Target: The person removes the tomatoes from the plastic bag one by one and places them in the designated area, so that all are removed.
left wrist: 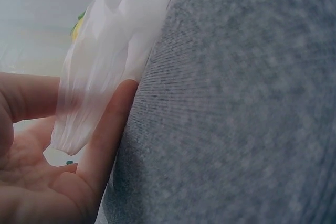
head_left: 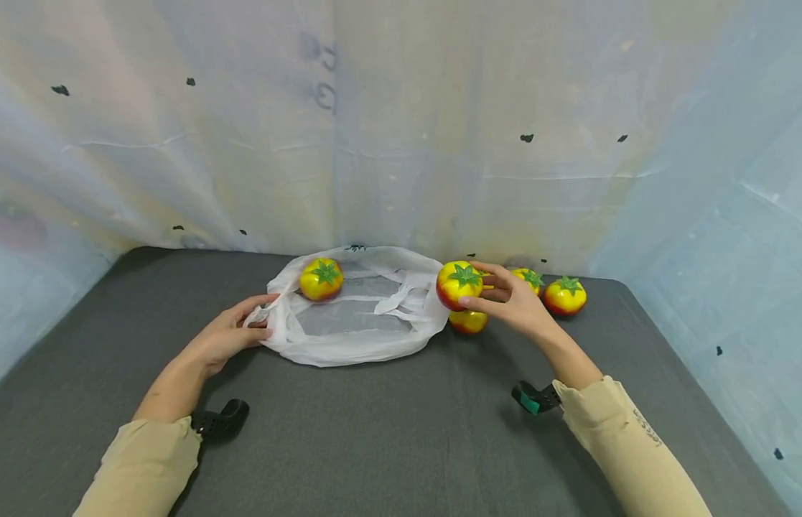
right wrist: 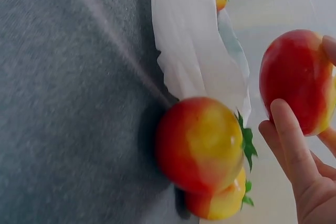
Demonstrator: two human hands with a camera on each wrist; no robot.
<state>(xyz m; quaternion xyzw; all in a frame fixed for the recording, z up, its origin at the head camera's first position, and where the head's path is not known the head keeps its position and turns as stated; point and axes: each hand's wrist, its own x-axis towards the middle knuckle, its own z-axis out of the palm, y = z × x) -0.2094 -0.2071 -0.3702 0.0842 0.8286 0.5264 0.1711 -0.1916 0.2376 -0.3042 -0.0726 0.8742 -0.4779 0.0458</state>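
An open white plastic bag (head_left: 349,352) lies on the dark table, with one red-and-yellow fruit (head_left: 321,279) inside near its back left. At the bag's left edge my left hand (head_left: 220,341) grips the plastic; in the left wrist view the fingers (left wrist: 113,124) and thumb lie around the gathered bag (left wrist: 86,87). My right hand (head_left: 517,305) holds another fruit (head_left: 459,285) just beyond the bag's right rim, above a fruit (head_left: 468,322) standing on the table. The right wrist view shows this held fruit (right wrist: 294,80) between the fingertips and thumb.
Two more fruits stand to the right of the bag, one (head_left: 528,277) partly hidden behind my right hand, the other (head_left: 565,296) farther right. Pale plastic sheeting (head_left: 401,129) hangs along the table's back and sides.
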